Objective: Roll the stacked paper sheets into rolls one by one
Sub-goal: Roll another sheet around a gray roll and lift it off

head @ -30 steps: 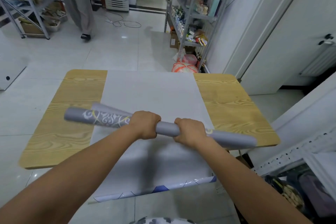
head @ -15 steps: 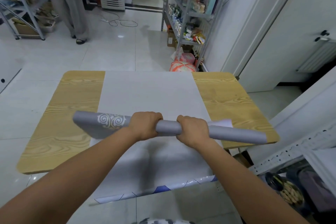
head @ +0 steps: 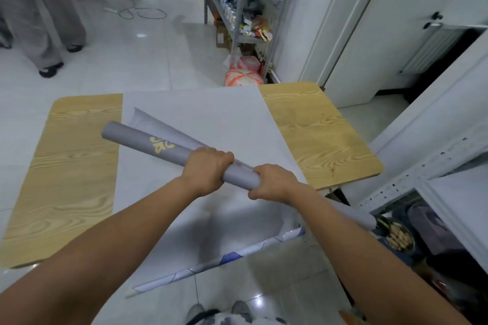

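A grey paper roll [head: 148,144] with a gold ornament slants from upper left to lower right, held above the table. My left hand [head: 207,169] grips it near its middle. My right hand [head: 274,182] grips it just to the right; the roll's far end [head: 361,217] pokes out behind my right forearm. A loose flap of the sheet [head: 148,121] sticks out behind the roll at the left. Beneath lies the flat stack of white paper sheets [head: 211,119], draped over the front edge of the wooden table [head: 71,166].
A person's legs [head: 39,21] stand on the tiled floor at the far left. Metal shelves with goods [head: 243,8] rise behind the table. A white door [head: 396,34] is at the right, and low shelving with a bowl [head: 398,237] sits at the table's right.
The roll has swung from nearly level to a slant, left end up and away, right end down toward me. Both hands kept their grip. The camera tilted down and right.
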